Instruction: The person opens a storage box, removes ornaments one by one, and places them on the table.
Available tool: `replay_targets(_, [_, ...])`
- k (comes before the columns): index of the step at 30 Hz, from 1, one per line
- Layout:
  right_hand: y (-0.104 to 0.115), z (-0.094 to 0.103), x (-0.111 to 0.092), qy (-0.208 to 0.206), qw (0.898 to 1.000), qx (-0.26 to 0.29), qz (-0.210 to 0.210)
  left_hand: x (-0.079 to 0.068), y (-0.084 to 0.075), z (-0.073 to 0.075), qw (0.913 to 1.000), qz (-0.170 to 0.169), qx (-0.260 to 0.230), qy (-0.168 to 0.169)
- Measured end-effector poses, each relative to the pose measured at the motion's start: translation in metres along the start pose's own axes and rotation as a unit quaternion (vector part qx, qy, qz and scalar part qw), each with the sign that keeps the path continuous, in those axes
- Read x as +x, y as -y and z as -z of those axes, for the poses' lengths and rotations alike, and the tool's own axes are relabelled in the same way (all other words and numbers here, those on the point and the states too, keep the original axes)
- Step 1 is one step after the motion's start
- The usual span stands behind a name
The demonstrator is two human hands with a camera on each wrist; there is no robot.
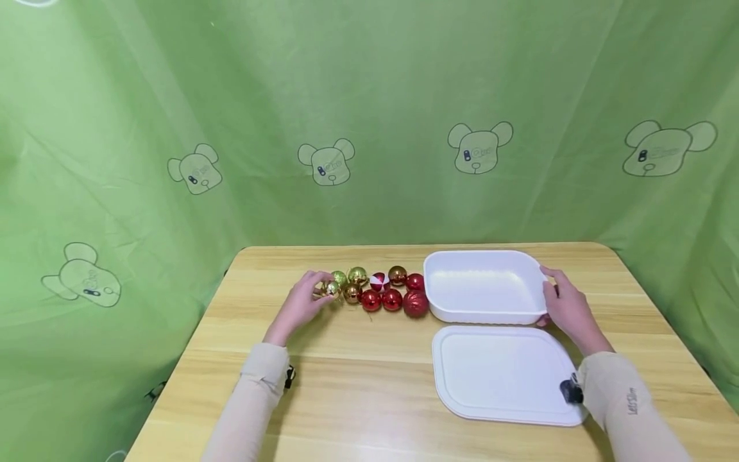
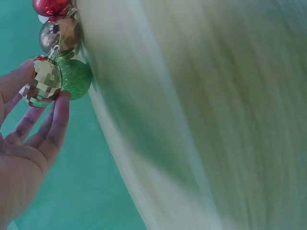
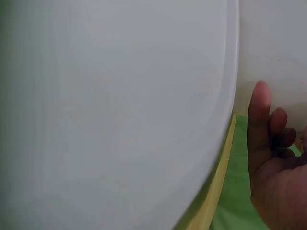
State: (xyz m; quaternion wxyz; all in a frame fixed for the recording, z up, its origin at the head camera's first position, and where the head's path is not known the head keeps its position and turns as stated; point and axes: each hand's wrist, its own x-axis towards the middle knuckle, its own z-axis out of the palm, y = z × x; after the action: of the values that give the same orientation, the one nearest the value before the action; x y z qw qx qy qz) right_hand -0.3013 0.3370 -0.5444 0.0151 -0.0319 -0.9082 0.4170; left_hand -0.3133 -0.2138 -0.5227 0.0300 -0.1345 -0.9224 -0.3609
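Observation:
My left hand (image 1: pixel 301 301) pinches a gold mirror-faceted bauble (image 2: pixel 47 82) between thumb and fingertips, at the left end of a cluster of baubles. A green glittery bauble (image 2: pixel 77 79) sits right behind it. Further along come gold baubles (image 1: pixel 358 276), shiny red baubles (image 1: pixel 392 299), a red-and-white one (image 1: pixel 379 282) and a textured red one (image 1: pixel 416 303) next to the box. My right hand (image 1: pixel 570 314) holds the right end of a white plastic box (image 1: pixel 484 292), which has nothing in it. In the right wrist view, fingers (image 3: pixel 259 108) lie against the box's outer wall.
A white lid (image 1: pixel 508 375) lies flat in front of the box, under the right forearm. The wooden table (image 1: pixel 358 398) ends at a green curtain (image 1: pixel 392 205) with bear-head drawings at the back and sides.

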Motion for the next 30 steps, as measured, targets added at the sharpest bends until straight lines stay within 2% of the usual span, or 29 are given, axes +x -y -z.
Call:
replay_targets(9, [-0.0002,0.0001,0.0,0.002,1.0,0.0,-0.001,0.0018,0.0027,-0.0044,0.9991,0.041,0.005,-0.002])
replay_targets(16, [-0.0001,-0.0001,0.0005,0.002,1.0,0.001,-0.002,0.0033,0.0052,-0.0065,0.9988,0.048,0.013,-0.002])
replay_targets(30, [-0.0003,-0.0001,0.0004,0.001,1.0,0.004,-0.001,0.0027,0.0075,-0.0083,0.9973,0.073,-0.006,0.0])
